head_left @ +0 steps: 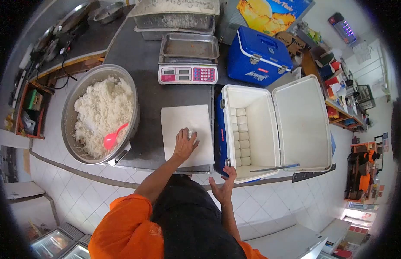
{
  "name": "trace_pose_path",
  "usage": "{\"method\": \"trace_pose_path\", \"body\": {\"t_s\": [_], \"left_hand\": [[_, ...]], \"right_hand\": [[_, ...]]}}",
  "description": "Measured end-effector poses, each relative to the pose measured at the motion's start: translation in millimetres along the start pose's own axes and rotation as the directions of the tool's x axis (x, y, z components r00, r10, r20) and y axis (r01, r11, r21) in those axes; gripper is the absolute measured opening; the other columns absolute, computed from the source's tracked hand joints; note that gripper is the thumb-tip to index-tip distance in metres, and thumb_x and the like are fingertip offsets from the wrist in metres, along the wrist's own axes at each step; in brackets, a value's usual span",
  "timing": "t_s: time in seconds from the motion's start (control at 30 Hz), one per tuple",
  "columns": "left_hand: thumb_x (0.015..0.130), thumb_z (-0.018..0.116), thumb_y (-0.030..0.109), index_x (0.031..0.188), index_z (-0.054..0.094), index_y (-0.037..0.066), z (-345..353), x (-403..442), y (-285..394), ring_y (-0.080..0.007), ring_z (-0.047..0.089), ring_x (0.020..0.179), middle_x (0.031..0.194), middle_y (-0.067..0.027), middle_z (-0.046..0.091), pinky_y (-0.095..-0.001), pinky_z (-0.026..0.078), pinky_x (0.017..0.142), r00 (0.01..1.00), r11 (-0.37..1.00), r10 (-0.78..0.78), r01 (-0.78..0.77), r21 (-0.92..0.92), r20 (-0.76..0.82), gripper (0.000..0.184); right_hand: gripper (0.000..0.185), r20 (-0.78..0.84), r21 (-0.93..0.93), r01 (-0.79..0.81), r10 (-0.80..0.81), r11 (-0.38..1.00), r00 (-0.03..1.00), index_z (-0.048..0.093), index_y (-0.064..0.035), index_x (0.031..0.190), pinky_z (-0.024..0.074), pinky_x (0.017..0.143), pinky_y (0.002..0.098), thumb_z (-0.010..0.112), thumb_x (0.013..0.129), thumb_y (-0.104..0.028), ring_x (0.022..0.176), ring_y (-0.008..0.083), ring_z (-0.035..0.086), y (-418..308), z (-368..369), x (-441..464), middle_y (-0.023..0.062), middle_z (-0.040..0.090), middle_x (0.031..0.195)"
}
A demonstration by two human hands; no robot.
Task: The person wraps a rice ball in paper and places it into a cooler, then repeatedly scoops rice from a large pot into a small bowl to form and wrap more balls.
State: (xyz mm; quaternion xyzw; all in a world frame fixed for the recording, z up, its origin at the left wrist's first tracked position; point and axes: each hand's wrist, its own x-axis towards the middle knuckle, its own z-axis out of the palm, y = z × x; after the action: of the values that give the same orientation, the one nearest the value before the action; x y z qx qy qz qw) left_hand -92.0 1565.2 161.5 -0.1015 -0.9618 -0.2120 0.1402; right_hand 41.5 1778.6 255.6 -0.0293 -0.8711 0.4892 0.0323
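Observation:
My left hand (pixel 186 144) rests on a stack of white paper sheets (pixel 179 121), its fingers spread beside a small shiny round object (pixel 192 134) that I cannot make out. My right hand (pixel 223 186) is raised in front of the near corner of an open cooler (pixel 259 103), fingers apart and holding nothing. Inside the cooler, white wrapped packs (pixel 244 144) lie in rows along its left side. To the left, a large metal pot (pixel 69 125) holds cooked rice (pixel 101 108) with a pink ladle (pixel 110 140) on it.
A pink-and-white scale (pixel 187 74) with a metal tray (pixel 189 46) stands behind the paper. Behind the open cooler is a closed blue cooler (pixel 256 58). The open lid (pixel 302 125) extends rightward. Large metal pans (pixel 174 19) are at the back.

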Motion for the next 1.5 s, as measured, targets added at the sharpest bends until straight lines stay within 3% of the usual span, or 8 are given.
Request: {"method": "trace_pose_path", "body": {"t_s": [0.27,0.37,0.43,0.53,0.73,0.93,1.27,1.5], "left_hand": [[0.094,0.065,0.034,0.128,0.054,0.0,-97,-51,-1,-0.0375,0.054,0.107,0.118,-0.0229,0.057,-0.0473,0.044,0.094,0.87,0.867,-0.441,0.349,-0.357,-0.22,0.049],[0.099,0.059,0.037,0.129,0.054,0.0,-108,-134,-19,-0.0296,0.057,0.106,0.118,-0.0151,0.062,-0.0427,0.047,0.093,0.498,0.191,-0.839,0.648,-0.737,0.221,0.047],[0.103,0.049,0.045,0.13,0.053,0.004,-116,-185,-31,-0.0258,0.058,0.109,0.122,-0.0113,0.061,-0.038,0.047,0.095,0.358,-0.381,-0.771,0.403,-0.832,0.526,0.05],[0.103,0.042,0.052,0.132,0.052,0.007,-155,-225,-34,-0.025,0.058,0.11,0.119,-0.0095,0.061,-0.0381,0.046,0.096,0.337,-0.632,-0.684,0.168,-0.756,0.647,0.054],[0.102,0.038,0.058,0.133,0.052,0.011,-189,-283,-89,-0.0232,0.058,0.104,0.116,-0.0069,0.06,-0.0423,0.046,0.093,0.304,-0.643,-0.752,-0.147,-0.751,0.584,0.057],[0.101,0.038,0.059,0.132,0.053,0.013,-283,-294,-157,-0.0212,0.059,0.105,0.118,-0.0064,0.062,-0.0407,0.051,0.084,0.233,-0.631,-0.774,-0.195,-0.751,0.589,0.057],[0.101,0.043,0.057,0.123,0.058,0.013,-347,-299,-259,-0.0192,0.061,0.103,0.114,-0.0041,0.064,-0.0376,0.052,0.082,0.291,-0.632,-0.773,-0.288,-0.719,0.563,0.051],[0.1,0.046,0.055,0.124,0.057,0.015,-357,-287,-281,-0.0194,0.061,0.105,0.116,-0.0035,0.064,-0.0388,0.051,0.086,0.319,-0.659,-0.75,-0.287,-0.695,0.579,0.048]], "right_hand": [[0.05,0.167,0.064,0.023,-0.034,0.998,0.985,0.052,-0.0022,0.124,0.0535,0.077,0.0344,0.077,0.083,-0.016,0.098,0.0221,0.065,16,4,2,0.0115,0.066,0.107],[0.016,0.213,0.125,0.152,-0.176,0.98,0.961,0.064,-0.0025,0.102,0.0523,0.067,0.0306,0.07,0.09,-0.011,0.079,0.019,0.068,-20,27,40,0.0099,0.071,0.088],[0.017,0.335,0.137,0.224,-0.258,0.965,0.906,0.064,-0.0029,0.103,0.0536,0.067,0.0354,0.068,0.09,-0.014,0.081,0.0254,0.07,-56,46,66,0.0123,0.071,0.091],[0.011,0.424,0.181,0.378,-0.419,0.908,0.803,0.068,-0.0042,0.096,0.0536,0.066,0.0367,0.068,0.09,-0.013,0.081,0.0255,0.07,-150,85,97,0.0111,0.071,0.09],[0.01,0.591,0.182,0.8,-0.714,0.572,0.376,0.07,-0.005,0.09,0.0526,0.066,0.041,0.066,0.084,-0.012,0.081,0.0266,0.068,-285,244,134,0.0098,0.07,0.084],[0.012,0.93,-0.089,0.991,-0.364,-0.099,0.047,0.075,-0.0098,0.073,0.0547,0.065,0.0408,0.064,0.076,-0.011,0.08,0.0281,0.069,-274,367,144,0.0123,0.07,0.072],[0.011,0.991,-0.091,0.979,-0.113,-0.181,0.071,0.073,-0.0031,0.08,0.0548,0.068,0.0427,0.063,0.077,-0.004,0.084,0.0314,0.067,-346,375,97,0.0146,0.069,0.075],[0.032,0.949,-0.187,0.949,-0.202,0.254,0.242,0.067,-0.0023,0.111,0.0523,0.084,0.0427,0.063,0.08,-0.006,0.104,0.0339,0.063,-351,368,103,0.0211,0.065,0.11]]}}
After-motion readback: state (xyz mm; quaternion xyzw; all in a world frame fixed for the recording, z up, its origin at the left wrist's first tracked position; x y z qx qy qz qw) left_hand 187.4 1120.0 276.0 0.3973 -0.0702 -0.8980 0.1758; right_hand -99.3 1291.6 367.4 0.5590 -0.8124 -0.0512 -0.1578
